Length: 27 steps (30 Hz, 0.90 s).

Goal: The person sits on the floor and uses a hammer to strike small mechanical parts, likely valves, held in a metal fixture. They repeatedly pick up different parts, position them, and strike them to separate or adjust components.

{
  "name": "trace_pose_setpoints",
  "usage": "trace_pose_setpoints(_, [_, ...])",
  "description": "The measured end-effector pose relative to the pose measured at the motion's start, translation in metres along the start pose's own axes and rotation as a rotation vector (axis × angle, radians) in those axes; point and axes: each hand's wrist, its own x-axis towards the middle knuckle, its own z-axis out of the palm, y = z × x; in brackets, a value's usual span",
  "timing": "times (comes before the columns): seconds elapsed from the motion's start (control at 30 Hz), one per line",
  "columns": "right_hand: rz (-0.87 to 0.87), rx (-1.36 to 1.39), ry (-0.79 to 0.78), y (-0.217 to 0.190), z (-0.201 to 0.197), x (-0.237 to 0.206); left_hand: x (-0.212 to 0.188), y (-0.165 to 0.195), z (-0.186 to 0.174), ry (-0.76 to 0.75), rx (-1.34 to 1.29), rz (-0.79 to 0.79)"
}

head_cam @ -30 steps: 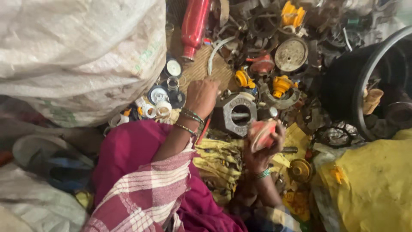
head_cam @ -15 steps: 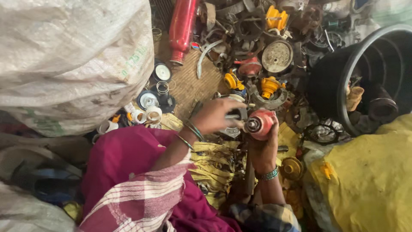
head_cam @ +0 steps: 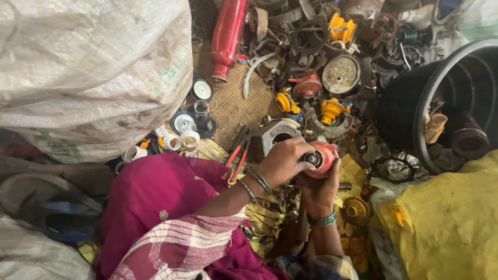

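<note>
Both of my hands are on a round pink-red metal part (head_cam: 324, 157) with a dark hub in its middle. My right hand (head_cam: 317, 187) cups it from below, with a teal bangle on that wrist. My left hand (head_cam: 282, 159) reaches in from the left and its fingers grip the dark hub. Bangles ring the left wrist. Just behind the part lies a grey metal housing (head_cam: 277, 133) with a round hole. My lap is covered by magenta cloth (head_cam: 155, 202).
A heap of scrap lies ahead: a red cylinder (head_cam: 226, 37), yellow fittings (head_cam: 330, 110), a perforated metal disc (head_cam: 341, 74), rings and caps. A black tub (head_cam: 415, 103) stands right, a yellow sack (head_cam: 446, 223) below it, a white woven sack (head_cam: 88, 72) left. Red-handled pliers (head_cam: 237, 155) lie near.
My left hand has come off the grey housing and moved right onto the pink-red part. My right hand has raised that part and turned its hub toward the left hand.
</note>
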Motion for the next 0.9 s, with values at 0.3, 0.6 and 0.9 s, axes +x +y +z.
trace_pose_setpoints(0.3, [0.081, 0.032, 0.005, -0.003, 0.014, -0.008, 0.006, -0.009, -0.012, -0.028, -0.203, 0.087])
trace_pose_setpoints(0.6, [0.071, -0.015, 0.018, 0.001, 0.003, -0.007, 0.013, -0.010, -0.030, 0.053, -0.277, -0.032])
trace_pose_setpoints(0.9, [0.053, -0.093, 0.033, 0.001, 0.005, -0.009, 0.011, -0.024, -0.018, -0.037, -0.158, 0.018])
